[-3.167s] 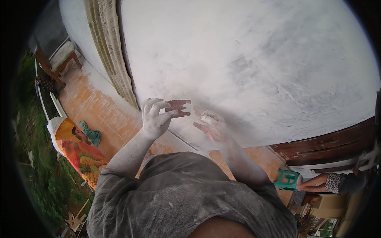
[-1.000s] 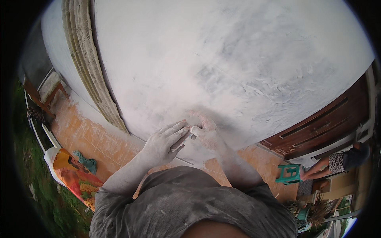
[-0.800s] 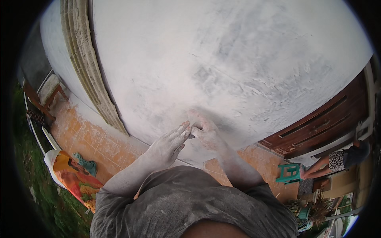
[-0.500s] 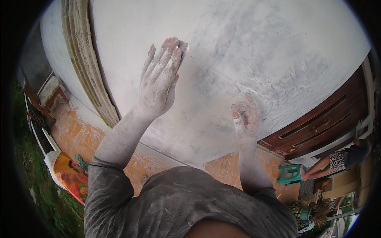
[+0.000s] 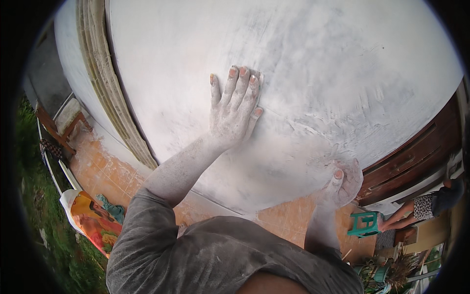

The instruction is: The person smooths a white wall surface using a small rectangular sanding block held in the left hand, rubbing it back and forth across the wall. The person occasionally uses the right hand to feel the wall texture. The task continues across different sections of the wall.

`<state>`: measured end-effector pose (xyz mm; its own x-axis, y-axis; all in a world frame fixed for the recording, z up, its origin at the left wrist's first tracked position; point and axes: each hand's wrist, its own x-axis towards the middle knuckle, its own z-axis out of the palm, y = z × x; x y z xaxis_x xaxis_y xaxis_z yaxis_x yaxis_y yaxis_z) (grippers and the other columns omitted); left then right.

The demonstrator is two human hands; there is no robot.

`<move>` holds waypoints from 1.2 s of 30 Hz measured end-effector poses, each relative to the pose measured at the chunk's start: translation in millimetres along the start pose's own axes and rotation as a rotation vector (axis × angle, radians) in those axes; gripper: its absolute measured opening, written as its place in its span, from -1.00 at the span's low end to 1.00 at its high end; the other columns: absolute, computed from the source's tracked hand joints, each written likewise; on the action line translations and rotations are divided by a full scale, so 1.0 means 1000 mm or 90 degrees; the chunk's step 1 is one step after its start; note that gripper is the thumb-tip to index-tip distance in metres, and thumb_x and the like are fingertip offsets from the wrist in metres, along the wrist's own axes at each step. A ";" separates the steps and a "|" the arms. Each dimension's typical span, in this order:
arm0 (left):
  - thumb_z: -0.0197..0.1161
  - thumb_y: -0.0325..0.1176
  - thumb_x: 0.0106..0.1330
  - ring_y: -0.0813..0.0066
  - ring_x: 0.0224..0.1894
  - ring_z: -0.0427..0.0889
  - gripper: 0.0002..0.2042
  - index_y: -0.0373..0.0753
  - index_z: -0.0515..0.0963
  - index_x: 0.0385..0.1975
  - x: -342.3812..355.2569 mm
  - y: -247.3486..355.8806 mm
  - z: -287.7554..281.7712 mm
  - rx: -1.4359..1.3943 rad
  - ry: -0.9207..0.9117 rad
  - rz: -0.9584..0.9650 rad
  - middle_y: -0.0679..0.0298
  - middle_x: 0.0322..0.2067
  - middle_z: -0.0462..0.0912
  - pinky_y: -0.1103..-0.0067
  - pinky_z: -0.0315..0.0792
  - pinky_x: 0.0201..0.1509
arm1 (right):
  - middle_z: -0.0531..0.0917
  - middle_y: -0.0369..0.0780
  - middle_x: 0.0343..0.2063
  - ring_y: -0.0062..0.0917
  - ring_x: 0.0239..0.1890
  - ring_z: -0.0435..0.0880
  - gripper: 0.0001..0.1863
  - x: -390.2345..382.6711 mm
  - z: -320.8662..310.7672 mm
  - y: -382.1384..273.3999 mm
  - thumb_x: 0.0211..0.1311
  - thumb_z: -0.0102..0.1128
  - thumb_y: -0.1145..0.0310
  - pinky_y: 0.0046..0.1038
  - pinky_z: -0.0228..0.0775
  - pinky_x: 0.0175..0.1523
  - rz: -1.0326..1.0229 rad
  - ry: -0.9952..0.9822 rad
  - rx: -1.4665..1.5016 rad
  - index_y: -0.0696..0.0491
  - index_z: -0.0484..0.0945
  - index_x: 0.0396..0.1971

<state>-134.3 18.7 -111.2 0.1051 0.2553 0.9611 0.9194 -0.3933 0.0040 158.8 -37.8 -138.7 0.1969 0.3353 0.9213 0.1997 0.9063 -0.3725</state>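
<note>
A white, dust-covered wall with grey smeared patches stands before me. My left hand, coated in white dust, presses flat against it over a thin grey piece of sandpaper. Only the sandpaper's edge shows past the fingertips; the thumb lies along its side. Lower and to the right, my right hand is raised near the wall, palm partly turned up. Its fingers are loosely bent and apart, slightly blurred, with nothing visible in them. A haze of dust hangs between the two hands.
Pale ridged trim runs down the wall at left. Orange floor tiles lie below. A brown wooden door is at right, with a green stool and another person beyond. A colourful sheet sits at left.
My left hand has slid right and a little down along the wall with the sandpaper. My right hand has moved right and lower.
</note>
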 end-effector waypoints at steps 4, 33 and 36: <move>-0.21 -0.10 0.65 -0.09 0.62 -0.23 -0.37 -0.31 -0.11 0.57 0.094 -0.020 -0.017 0.072 -0.013 0.006 -0.07 0.58 -0.13 -0.24 -0.52 0.51 | 0.66 -0.15 -0.31 -0.36 -0.32 0.63 -0.47 0.006 0.004 0.033 0.39 0.29 0.20 -0.31 0.45 -0.06 -0.133 0.033 -0.093 0.25 0.45 0.18; -0.35 -0.07 0.66 -0.03 0.62 -0.20 -0.39 -0.27 -0.10 0.58 0.045 -0.001 -0.010 0.064 0.019 -0.041 -0.02 0.57 -0.08 -0.15 -0.42 0.56 | 0.65 -0.39 -0.59 -0.56 -0.49 0.59 -0.72 0.024 0.027 0.049 0.36 0.16 0.13 -0.44 0.21 -0.24 -0.493 -0.070 -0.339 0.00 0.60 -0.12; -0.36 -0.05 0.66 -0.05 0.62 -0.23 -0.38 -0.29 -0.10 0.57 0.007 -0.003 -0.007 0.064 -0.059 -0.055 -0.05 0.57 -0.11 -0.18 -0.46 0.55 | 0.65 -0.39 -0.59 -0.57 -0.49 0.59 -0.72 0.025 0.028 0.047 0.36 0.16 0.14 -0.42 0.22 -0.23 -0.496 -0.084 -0.324 0.00 0.60 -0.11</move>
<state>-138.7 15.4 -103.0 0.0540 0.3667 0.9288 0.9594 -0.2768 0.0535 146.5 19.9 -130.4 -0.2728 -0.2638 0.9252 0.6308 0.6770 0.3791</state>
